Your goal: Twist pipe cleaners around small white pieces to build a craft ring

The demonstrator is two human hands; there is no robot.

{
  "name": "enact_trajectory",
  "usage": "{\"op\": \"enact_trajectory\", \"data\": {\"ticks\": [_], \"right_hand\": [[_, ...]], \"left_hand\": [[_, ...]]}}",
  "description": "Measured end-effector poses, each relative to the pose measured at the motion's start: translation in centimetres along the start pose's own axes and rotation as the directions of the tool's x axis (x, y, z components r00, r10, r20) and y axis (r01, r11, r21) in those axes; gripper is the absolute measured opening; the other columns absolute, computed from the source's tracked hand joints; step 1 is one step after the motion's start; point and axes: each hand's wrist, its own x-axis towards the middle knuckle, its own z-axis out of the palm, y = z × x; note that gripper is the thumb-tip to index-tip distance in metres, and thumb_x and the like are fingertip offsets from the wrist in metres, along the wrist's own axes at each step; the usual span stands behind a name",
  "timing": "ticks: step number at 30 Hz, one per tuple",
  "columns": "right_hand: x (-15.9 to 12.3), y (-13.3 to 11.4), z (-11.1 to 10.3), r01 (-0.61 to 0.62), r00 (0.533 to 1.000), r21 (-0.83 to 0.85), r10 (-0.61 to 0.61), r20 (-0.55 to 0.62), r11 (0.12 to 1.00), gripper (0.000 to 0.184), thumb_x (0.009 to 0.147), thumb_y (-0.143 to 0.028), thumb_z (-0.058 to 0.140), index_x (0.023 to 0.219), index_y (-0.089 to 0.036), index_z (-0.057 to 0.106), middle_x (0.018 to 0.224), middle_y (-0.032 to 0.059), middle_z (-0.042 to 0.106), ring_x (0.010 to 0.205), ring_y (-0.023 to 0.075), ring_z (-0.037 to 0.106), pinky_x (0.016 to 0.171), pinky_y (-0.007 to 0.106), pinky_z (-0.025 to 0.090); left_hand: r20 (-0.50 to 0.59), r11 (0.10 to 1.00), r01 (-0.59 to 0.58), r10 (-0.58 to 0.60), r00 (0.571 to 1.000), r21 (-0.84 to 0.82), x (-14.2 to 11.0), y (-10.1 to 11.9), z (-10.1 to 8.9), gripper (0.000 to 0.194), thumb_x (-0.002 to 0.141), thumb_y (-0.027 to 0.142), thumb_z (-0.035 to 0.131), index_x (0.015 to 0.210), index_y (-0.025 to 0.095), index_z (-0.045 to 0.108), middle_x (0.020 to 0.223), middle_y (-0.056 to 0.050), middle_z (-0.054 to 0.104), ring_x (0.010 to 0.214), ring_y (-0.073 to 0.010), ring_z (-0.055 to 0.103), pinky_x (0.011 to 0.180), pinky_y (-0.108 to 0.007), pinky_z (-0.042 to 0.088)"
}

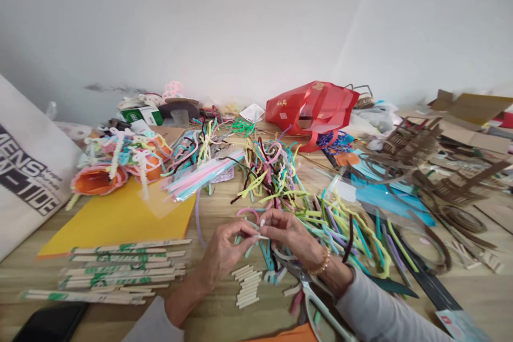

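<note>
Over the middle of the table, my left hand and my right hand meet fingertip to fingertip. Both are closed in a pinch on a short pale stick. A small white bit shows at my right thumb and forefinger; what it is I cannot make out. Just below lies a double row of short cut wooden sticks. Large scissors rest under my right forearm, partly hidden by it. Fuzzy pipe cleaners in many colours are heaped right behind my hands.
At the left are paper-wrapped chopsticks, yellow sheets and a black phone. Orange cones with fuzzy trim stand behind. A red bag is at the back; brown woven pieces and blue sheets lie right.
</note>
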Motion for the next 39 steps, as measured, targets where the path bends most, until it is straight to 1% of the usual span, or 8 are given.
{"op": "enact_trajectory", "data": {"ticks": [6,10,15,19,23,29,33,39], "right_hand": [[-0.3,0.8,0.1,0.161,0.986,-0.191,-0.166,-0.012,0.968,0.020,0.079,-0.036,0.064,0.080,-0.016,0.061,0.069,-0.0007,0.057,0.059,0.0101,0.048,0.055,0.021,0.038],[-1.0,0.5,0.4,0.280,0.949,-0.524,-0.315,0.024,0.804,0.011,0.085,-0.024,0.055,0.082,-0.018,0.064,0.075,0.0016,0.062,0.068,0.0133,0.054,0.064,0.024,0.040],[-1.6,-0.1,0.8,0.447,0.871,-0.641,-0.465,0.155,0.623,0.014,0.087,-0.015,0.050,0.084,-0.019,0.062,0.083,0.0035,0.064,0.078,0.0156,0.057,0.072,0.026,0.042],[-1.4,0.2,0.7,0.456,0.860,-0.635,-0.492,0.135,0.623,0.013,0.087,-0.014,0.051,0.086,-0.020,0.062,0.085,0.0035,0.064,0.080,0.0156,0.057,0.074,0.027,0.043],[-1.2,0.0,0.6,0.414,0.885,-0.616,-0.454,0.101,0.670,0.008,0.086,-0.018,0.053,0.087,-0.019,0.062,0.085,0.0033,0.062,0.079,0.0150,0.057,0.070,0.025,0.044],[-1.1,-3.2,-1.7,0.249,0.927,-0.542,-0.360,-0.107,0.803,0.019,0.091,-0.030,0.045,0.090,-0.017,0.057,0.078,0.0025,0.062,0.070,0.0131,0.057,0.061,0.022,0.044],[-1.1,-5.2,-3.9,0.185,0.912,-0.786,-0.401,-0.087,0.591,0.017,0.089,-0.028,0.046,0.085,-0.017,0.059,0.079,0.0025,0.062,0.069,0.0131,0.056,0.060,0.021,0.042],[-0.7,-3.4,-4.5,-0.011,0.993,-0.999,-0.115,-0.014,0.032,0.015,0.086,-0.026,0.049,0.082,-0.019,0.061,0.083,0.0045,0.067,0.073,0.0171,0.061,0.065,0.026,0.039]], "left_hand": [[0.004,0.993,0.120,-0.120,0.993,-0.005,0.0,0.1,0.2,0.009,0.074,0.019,0.063,0.067,0.014,0.065,0.065,-0.003,0.064,0.065,-0.0148,0.057,0.065,-0.025,0.043],[0.053,0.973,0.208,-0.203,0.978,-0.104,0.3,-0.3,0.1,0.010,0.070,0.018,0.064,0.062,0.013,0.061,0.057,0.000,0.058,0.056,-0.0119,0.050,0.055,-0.022,0.037],[0.123,0.895,0.315,-0.291,0.949,-0.315,0.7,-1.0,0.1,0.016,0.064,0.025,0.070,0.063,0.013,0.059,0.058,0.001,0.058,0.055,-0.0112,0.050,0.054,-0.022,0.037],[0.134,0.874,0.287,-0.254,0.958,-0.393,0.8,-1.2,0.4,0.025,0.063,0.031,0.074,0.077,0.013,0.064,0.070,-0.001,0.063,0.065,-0.0137,0.054,0.062,-0.024,0.040],[0.132,0.903,0.272,-0.241,0.961,-0.333,0.7,-1.0,0.2,0.023,0.065,0.035,0.072,0.069,0.013,0.065,0.063,0.000,0.059,0.061,-0.0120,0.049,0.059,-0.023,0.036],[0.119,0.889,0.323,-0.300,0.946,-0.326,0.8,-0.2,-0.3,0.025,0.068,0.038,0.069,0.066,0.014,0.063,0.059,0.002,0.057,0.059,-0.0111,0.048,0.059,-0.022,0.036],[0.098,0.850,0.367,-0.358,0.929,-0.379,0.9,-0.1,-0.2,0.028,0.065,0.040,0.071,0.065,0.013,0.063,0.057,0.002,0.058,0.056,-0.0106,0.050,0.058,-0.022,0.039],[0.115,0.837,0.380,-0.365,0.924,-0.395,0.8,-0.8,-0.1,0.030,0.064,0.041,0.073,0.066,0.014,0.061,0.061,-0.001,0.064,0.059,-0.0124,0.057,0.061,-0.024,0.045]]}}
